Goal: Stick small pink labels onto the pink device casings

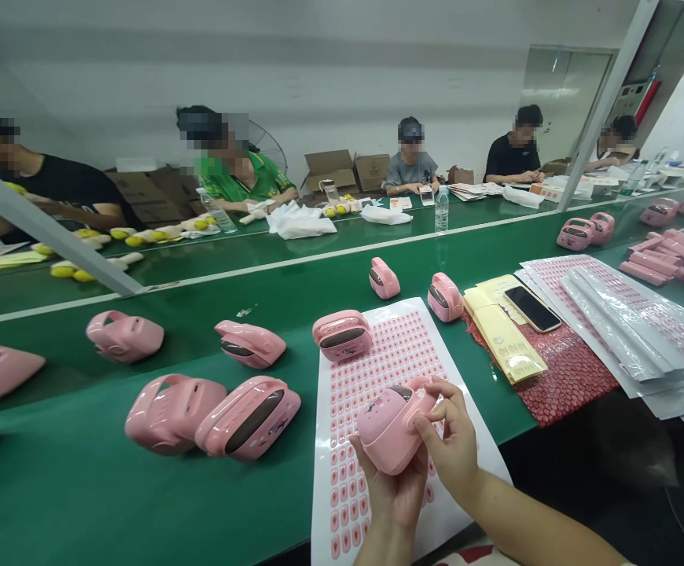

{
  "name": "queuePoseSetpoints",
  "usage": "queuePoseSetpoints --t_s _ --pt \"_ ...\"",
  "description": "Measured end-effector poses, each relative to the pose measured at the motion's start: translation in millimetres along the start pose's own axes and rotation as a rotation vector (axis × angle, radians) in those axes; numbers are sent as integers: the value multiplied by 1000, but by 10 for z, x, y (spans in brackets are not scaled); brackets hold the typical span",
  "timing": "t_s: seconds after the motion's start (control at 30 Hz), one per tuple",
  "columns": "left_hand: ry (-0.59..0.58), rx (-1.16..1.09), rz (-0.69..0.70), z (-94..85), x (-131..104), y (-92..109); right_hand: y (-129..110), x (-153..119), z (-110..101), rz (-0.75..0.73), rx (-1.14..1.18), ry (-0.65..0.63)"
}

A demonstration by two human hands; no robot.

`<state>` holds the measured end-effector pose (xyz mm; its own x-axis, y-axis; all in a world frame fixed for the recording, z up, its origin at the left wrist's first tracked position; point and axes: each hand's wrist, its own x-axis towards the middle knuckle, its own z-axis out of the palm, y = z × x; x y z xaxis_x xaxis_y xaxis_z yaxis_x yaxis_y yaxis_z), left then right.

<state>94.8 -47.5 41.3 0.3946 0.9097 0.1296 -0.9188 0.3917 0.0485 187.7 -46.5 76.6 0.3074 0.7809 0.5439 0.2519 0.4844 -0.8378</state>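
A pink rounded plastic housing with a handle (390, 431) is held above a white sheet of small pink stickers (347, 491). My left hand (398, 489) cups it from below, fingers wrapped round its underside. The fingers of my right hand (451, 436) press at its right side, by the handle; anything small between them is hidden. Another pink housing (345, 336) with a dark oval panel rests on the sheet's upper left corner. To the left on the green surface, two more housings (251, 418) (175, 413) lie touching each other.
More pink housings (125, 336) (252, 343) (445, 297) stand about the green table (112, 495). At right are yellow paper (504, 334), a phone (531, 307), red bubble wrap (571, 369) and plastic-covered sheets (630, 322). Several people work across the divider beside a water bottle (442, 211).
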Motion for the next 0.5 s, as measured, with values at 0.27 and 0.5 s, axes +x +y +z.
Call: queuePoseSetpoints --t_s 0.27,0.5 --pt "14 -3 -56 -82 -55 26 7 37 -93 -316 -204 -58" --pt "-11 104 -31 -14 -78 14 157 40 -135 241 -71 -141"
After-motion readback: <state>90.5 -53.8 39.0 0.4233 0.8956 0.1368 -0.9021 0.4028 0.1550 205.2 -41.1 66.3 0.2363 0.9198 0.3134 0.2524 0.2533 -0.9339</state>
